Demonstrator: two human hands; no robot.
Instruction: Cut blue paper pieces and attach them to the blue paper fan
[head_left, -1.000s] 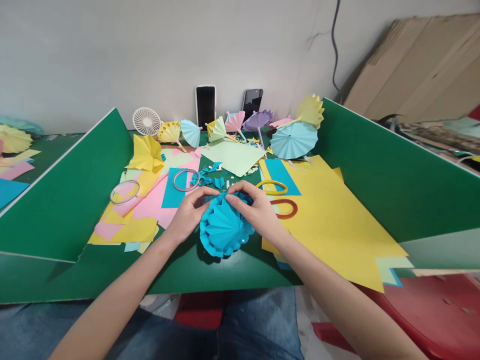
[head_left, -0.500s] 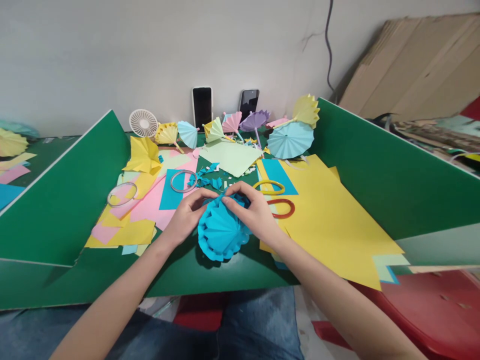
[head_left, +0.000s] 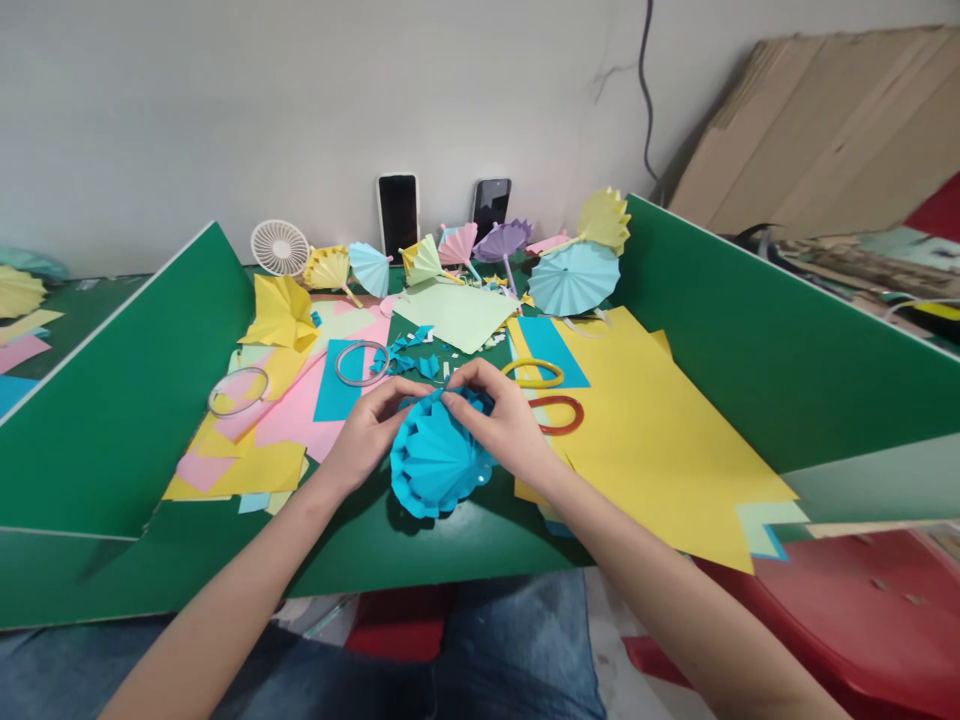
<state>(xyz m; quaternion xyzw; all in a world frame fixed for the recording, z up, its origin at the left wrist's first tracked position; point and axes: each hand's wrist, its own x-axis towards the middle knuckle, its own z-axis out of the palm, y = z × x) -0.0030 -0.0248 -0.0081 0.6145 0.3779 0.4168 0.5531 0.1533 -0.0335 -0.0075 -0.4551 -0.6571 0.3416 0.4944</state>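
Observation:
Between my two hands is a pleated blue paper umbrella canopy [head_left: 435,455] with a scalloped rim, held just above the green table's front part. My left hand [head_left: 373,425] pinches its upper left edge. With thumb and forefinger, my right hand [head_left: 496,405] grips the top edge near the middle; the exact spot between the fingertips is hidden. Scissors with one yellow handle loop [head_left: 541,374] and one red handle loop [head_left: 559,415] lie right of my right hand, their blades out of sight behind it.
Tape rolls [head_left: 362,362] and coloured paper scraps [head_left: 277,468] lie at left, yellow sheets [head_left: 660,440] at right. Paper umbrellas [head_left: 575,278], a small fan [head_left: 280,248] and two phones [head_left: 398,215] stand along the back. Green side panels [head_left: 127,400] flank the table.
The whole scene has shifted slightly left as the head view turned. Both hands keep their grip on the blue paper canopy, which has tilted slightly.

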